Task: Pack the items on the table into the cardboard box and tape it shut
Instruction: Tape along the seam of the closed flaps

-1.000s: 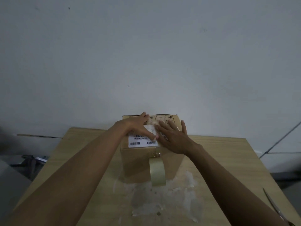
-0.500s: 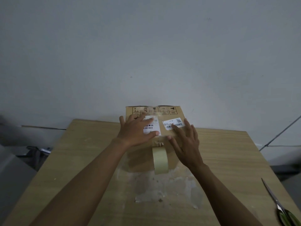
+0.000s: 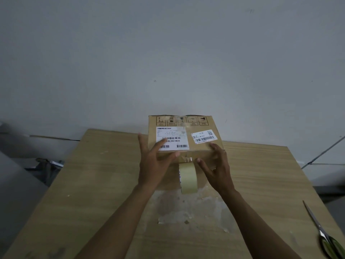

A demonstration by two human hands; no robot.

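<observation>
A closed cardboard box (image 3: 200,149) with white barcode labels stands at the far middle of the wooden table (image 3: 93,184). A strip of clear tape runs over its top seam and down the near face, where a beige tape roll (image 3: 188,177) hangs from it. My left hand (image 3: 155,161) lies with straight fingers on the box's near top edge, left of the tape. My right hand (image 3: 216,169) rests on the near face to the right of the roll, fingers spread and lightly bent, thumb pointing toward the tape.
Scissors with green handles (image 3: 324,234) lie at the table's right near edge. A patch of white residue (image 3: 186,212) marks the tabletop in front of the box. A grey wall stands just behind the table. Dark clutter (image 3: 46,163) sits on the floor at the left.
Both hands have slid from the box's top toward me, down to its near edge and front face. The labels on top are now uncovered.
</observation>
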